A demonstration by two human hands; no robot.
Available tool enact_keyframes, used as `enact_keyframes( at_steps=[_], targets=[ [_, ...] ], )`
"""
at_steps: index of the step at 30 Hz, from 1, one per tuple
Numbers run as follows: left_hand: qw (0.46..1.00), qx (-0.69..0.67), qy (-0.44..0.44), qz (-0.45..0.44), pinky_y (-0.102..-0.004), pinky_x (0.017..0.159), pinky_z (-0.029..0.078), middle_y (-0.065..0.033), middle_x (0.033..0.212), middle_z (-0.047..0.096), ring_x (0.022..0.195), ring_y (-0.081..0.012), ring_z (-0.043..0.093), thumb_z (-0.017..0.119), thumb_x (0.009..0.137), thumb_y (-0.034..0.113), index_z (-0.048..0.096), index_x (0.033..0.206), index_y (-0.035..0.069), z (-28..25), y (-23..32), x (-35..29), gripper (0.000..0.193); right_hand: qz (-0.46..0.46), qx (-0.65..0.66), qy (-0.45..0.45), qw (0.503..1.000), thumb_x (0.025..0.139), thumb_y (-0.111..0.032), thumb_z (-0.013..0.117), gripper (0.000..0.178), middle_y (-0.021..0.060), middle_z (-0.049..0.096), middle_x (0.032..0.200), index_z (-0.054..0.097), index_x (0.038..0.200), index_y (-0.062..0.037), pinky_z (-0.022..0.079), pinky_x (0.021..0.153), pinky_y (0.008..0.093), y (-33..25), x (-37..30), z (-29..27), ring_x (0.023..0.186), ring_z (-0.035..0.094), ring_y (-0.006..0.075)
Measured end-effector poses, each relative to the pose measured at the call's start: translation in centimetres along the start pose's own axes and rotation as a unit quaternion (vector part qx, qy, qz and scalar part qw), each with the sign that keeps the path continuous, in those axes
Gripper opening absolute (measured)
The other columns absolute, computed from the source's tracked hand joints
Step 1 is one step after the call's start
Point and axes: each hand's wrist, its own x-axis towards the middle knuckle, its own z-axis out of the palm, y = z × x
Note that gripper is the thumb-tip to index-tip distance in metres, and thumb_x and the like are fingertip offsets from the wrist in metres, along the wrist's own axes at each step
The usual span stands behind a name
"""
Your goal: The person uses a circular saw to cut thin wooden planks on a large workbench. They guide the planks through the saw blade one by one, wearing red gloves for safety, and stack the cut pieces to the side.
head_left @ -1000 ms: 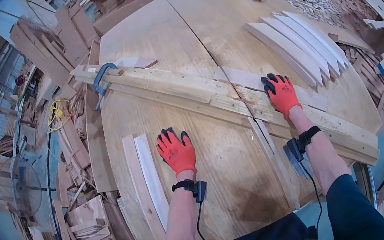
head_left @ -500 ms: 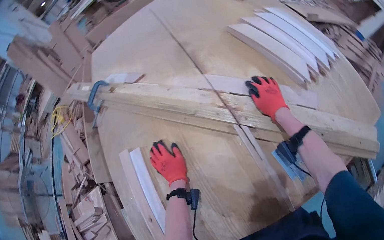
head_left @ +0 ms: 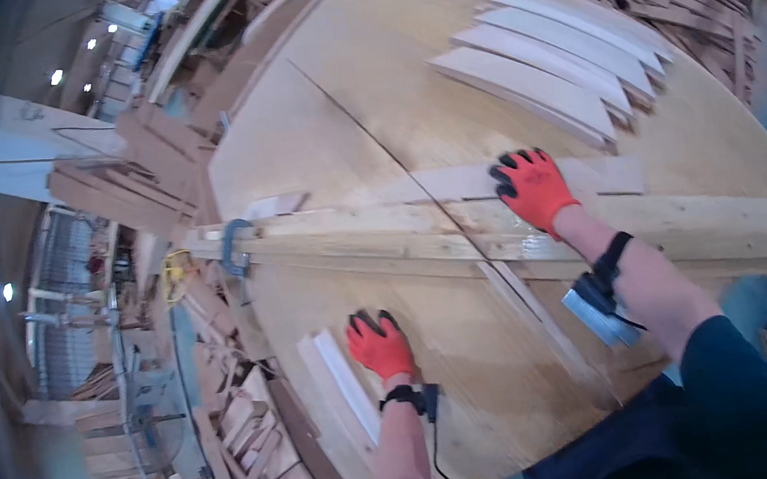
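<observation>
Left hand: the left hand [head_left: 380, 345] wears a red glove with black fingertips, palm down, fingers slightly parted, nothing seen in its grasp.
Right hand: the right hand [head_left: 534, 187], gloved alike, lies palm down with fingers spread over a thin, pale, flat wooden board [head_left: 611, 173] and the long beam's far edge; how firmly it presses, I cannot tell.
Long beam: the long, yellowish wooden beam [head_left: 705, 221] crosses the tabletop [head_left: 466, 368] from left to right, just beside the board.
Blue clamp: a blue, C-shaped metal clamp [head_left: 236, 248] sits at the beam's left end.
White-edged strips: pale, narrow wooden strips [head_left: 348, 387] lie just left of the left hand.
Curved pieces: a fanned row of pale, curved, pointed wooden pieces [head_left: 556, 58] lies beyond the right hand.
Floor: brown wooden offcuts [head_left: 257, 453] are heaped at left.
</observation>
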Motion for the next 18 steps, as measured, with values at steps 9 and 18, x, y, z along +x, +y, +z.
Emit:
enact_keyframes(
  at_steps=[9,18],
  targets=[
    [0.991,-0.070,-0.062,0.098,-0.0541,0.116,0.025,-0.0107,0.135,0.063,0.128,-0.0302,0.054,0.065,0.090,0.044,0.066,0.128,0.008,-2.5,14.6,13.6,0.052,0.039,-0.056,0.032,0.997,0.091,-0.048,0.067,0.049,0.0081,0.061,0.127,0.065,0.122,-0.0115,0.038,0.108,0.0460,1.6,0.1,-2.0,0.122,0.053,0.0288],
    [0.965,-0.047,-0.256,0.016,-0.0480,0.103,0.046,-0.0232,0.120,0.069,0.115,-0.0380,0.064,0.071,0.075,0.051,0.070,0.119,0.003,-1.1,22.9,16.9,0.066,0.044,-0.054,0.020,0.997,0.090,-0.046,0.067,0.046,0.0101,0.061,0.123,0.064,0.119,-0.0110,0.038,0.106,0.0468,1.5,0.2,-3.1,0.120,0.053,0.0302]
  ],
)
